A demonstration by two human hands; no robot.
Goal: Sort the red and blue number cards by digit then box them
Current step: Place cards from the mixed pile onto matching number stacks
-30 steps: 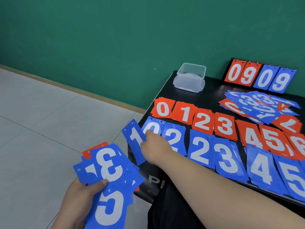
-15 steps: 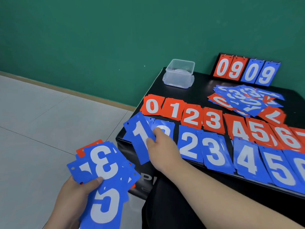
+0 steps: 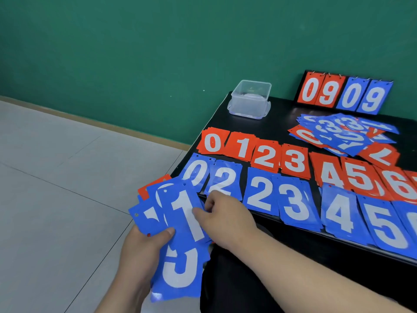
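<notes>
holding a stack of cards (image 3: pixel 180 269) off the near left corner of the table (image 3: pixel 282 125), left hand (image 3: pixel 144 254) grips it from below, thumb pressed on top. right hand (image 3: pixel 228 220) pinches the blue 1 card (image 3: pixel 184 211) at its right edge, card lying on top of the stack, digit upright. stack mostly blue, one red corner peeking out far left. on table: red row (image 3: pixel 293 160) reads 0 1 2 3 4 5 6, cut off at right; blue row (image 3: pixel 259 194) just nearer reads 0 2 2 3 4 5, cards overlapping. loose pile (image 3: pixel 343 134) of mixed cards far right. clear box (image 3: pixel 250 99) at far left corner, apart from the cards. flip stand (image 3: pixel 345 93) showing 0 9 0 9 against the green wall (image 3: pixel 135 53).
</notes>
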